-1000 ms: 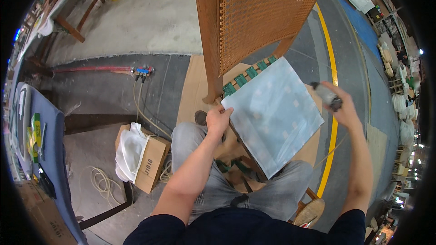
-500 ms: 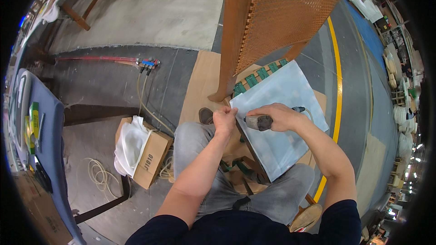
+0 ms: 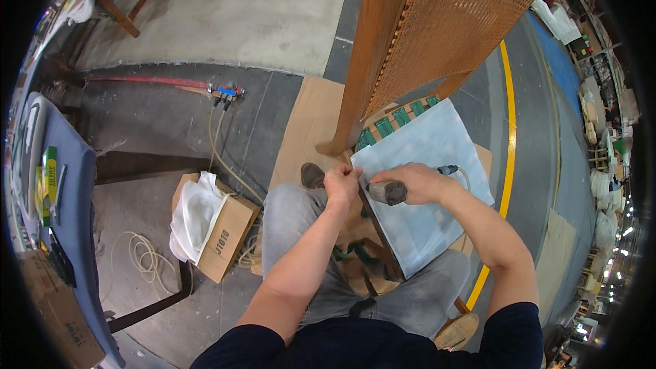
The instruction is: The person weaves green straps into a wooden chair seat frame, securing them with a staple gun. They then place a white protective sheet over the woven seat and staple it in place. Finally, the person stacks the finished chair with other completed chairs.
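Observation:
A wooden chair with a woven cane back (image 3: 444,34) stands in front of me, its seat toward my knees. Pale, bluish-white cloth (image 3: 427,232) covers most of the seat, and green webbing straps (image 3: 384,127) show past its far edge. My left hand (image 3: 342,184) pinches the cloth at its left edge, near the far corner. Gripped in my right hand (image 3: 418,181) is what looks like a dark air staple gun (image 3: 387,193), held over the cloth close to that edge. A hose fitting (image 3: 447,170) shows behind this hand. The gun's tip is hidden from above.
Cardboard (image 3: 301,116) lies under the chair. To the left sit a carton (image 3: 222,239) holding white cloth (image 3: 198,208), coiled hose (image 3: 147,263) and a blue padded surface (image 3: 72,232) with small tools. An air-line manifold (image 3: 227,91) rests on the floor. A yellow line (image 3: 510,130) runs along the right.
The chair back appears slightly farther right in view. My left hand's fingers have shifted a little along the cloth edge, and the staple gun has tilted and moved slightly nearer to me.

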### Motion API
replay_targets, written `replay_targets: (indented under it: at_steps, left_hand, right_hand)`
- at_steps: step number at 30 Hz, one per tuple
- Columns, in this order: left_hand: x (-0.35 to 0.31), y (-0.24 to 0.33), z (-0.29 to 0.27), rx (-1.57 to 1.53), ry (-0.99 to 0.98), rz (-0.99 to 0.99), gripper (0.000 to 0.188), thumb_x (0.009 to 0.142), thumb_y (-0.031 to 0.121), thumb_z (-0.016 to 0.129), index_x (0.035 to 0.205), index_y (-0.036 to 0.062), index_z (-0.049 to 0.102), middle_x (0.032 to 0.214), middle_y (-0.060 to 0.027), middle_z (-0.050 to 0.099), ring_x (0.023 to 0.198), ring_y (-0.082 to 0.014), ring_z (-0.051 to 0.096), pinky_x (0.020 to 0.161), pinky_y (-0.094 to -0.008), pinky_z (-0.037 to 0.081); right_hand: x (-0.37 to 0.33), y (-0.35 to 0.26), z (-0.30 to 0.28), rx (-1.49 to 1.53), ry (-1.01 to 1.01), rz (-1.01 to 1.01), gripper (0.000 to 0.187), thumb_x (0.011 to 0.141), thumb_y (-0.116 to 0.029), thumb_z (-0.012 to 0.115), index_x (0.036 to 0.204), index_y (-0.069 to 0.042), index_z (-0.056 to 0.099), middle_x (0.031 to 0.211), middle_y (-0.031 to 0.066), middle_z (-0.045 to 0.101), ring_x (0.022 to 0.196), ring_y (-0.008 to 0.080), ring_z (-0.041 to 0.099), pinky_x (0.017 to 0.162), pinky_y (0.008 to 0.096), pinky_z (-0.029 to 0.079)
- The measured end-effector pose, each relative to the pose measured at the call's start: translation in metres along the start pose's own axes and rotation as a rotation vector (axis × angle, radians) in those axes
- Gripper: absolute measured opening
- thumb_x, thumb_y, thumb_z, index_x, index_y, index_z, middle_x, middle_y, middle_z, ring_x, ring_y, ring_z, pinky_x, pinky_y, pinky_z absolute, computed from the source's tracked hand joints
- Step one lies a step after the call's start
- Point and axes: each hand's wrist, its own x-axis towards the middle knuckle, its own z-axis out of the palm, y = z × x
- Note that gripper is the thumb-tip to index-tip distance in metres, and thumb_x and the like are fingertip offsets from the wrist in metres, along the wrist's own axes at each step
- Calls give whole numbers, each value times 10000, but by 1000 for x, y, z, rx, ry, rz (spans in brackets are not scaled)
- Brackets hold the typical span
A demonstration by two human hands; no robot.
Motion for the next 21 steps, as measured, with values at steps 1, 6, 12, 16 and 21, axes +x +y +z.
replay_targets:
  at_steps: [1,6,12,16,21]
  left_hand:
    - [0,0,0,-6,9,-1,252,877,205,844,867,-30,753,774,-138,748,699,-214,688,696,-398,548]
    - [-7,4,3,-94,17,-46,256,873,212,850,862,-27,757,792,-163,754,709,-247,707,709,-412,554]
    - [-10,11,4,65,191,96,240,878,196,838,891,-28,752,838,-194,761,790,-338,744,768,-429,570]
    - [-14,18,4,68,231,115,224,873,178,837,900,-25,748,871,-201,760,818,-349,746,782,-436,571]
    - [-13,26,-2,20,186,5,254,856,186,866,911,-19,726,913,-192,752,847,-322,736,796,-421,566]
  right_hand:
    - [0,-2,-2,14,-9,-2,653,801,7,676,1417,-208,655,1272,132,740,1168,387,684,995,478,548]
    - [-4,11,-15,57,150,-142,678,793,38,674,1435,-179,640,1323,156,716,1209,376,677,1045,454,539]
    - [19,6,-46,125,165,-68,667,802,-67,837,1430,-174,639,1324,161,714,1210,389,672,1041,446,541]
    - [33,5,-44,128,134,-97,625,833,-131,832,1423,-209,639,1256,175,734,1159,412,681,996,466,551]
    - [40,1,-42,134,82,-61,640,828,-128,835,1430,-208,631,1267,171,732,1174,405,677,1011,465,546]
